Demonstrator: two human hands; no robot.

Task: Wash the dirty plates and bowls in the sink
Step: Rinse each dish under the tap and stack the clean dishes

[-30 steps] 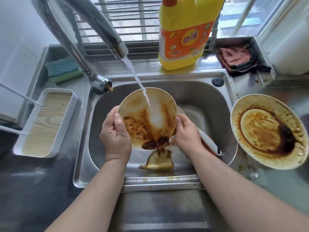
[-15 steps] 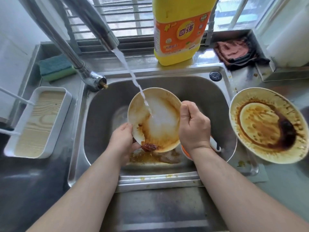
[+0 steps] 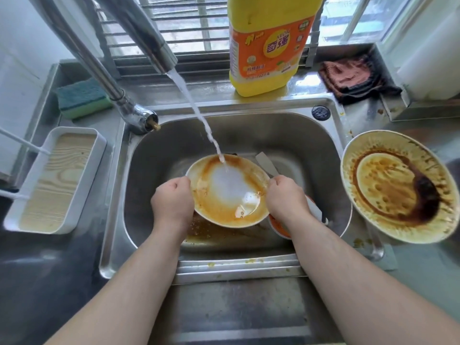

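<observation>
Head view: plate [image 3: 227, 192] held face-up, roughly level, over the sink [image 3: 293, 150], under the water stream [image 3: 199, 115]. Left hand [image 3: 173, 204] grips its left rim, right hand [image 3: 286, 197] its right rim, fingers curled round the edge. Second dirty plate [image 3: 395, 186] sits on the counter, nearer the right hand.

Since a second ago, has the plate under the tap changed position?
Yes. The plate has tipped from steeply tilted to nearly level and sits lower in the sink, with the left hand and right hand gripping opposite edges.

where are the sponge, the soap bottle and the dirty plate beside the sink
sponge [image 3: 83, 98], head view, blue top face
soap bottle [image 3: 267, 46], head view, orange label
dirty plate [image 3: 395, 186], head view, sauce-stained middle
</observation>
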